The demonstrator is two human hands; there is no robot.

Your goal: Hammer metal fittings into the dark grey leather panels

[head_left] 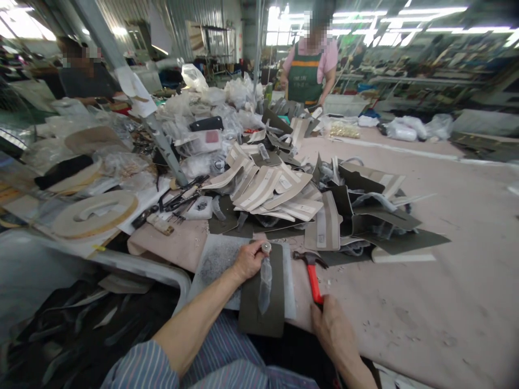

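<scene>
My left hand (250, 260) is closed round a small upright tool with a round metal top (266, 247), over the upper part of a dark grey-green panel (273, 313). A handle wrapped in clear plastic (265, 286) lies along that panel. Beneath the panel is a pale, speckled board (214, 259), which rests at the table's near edge. To the right, my right hand (330, 319) grips the end of a hammer's red handle (313, 283); its dark claw head is low over the table, beside the board.
Beyond my hands, beige and dark panels (279, 189) are heaped on the pink-covered table (458, 302). Tools (178, 202), a tape roll (95, 213) and plastic bags lie left, near a slanting metal post (162, 146). A person in a green apron (304, 78) stands across the table.
</scene>
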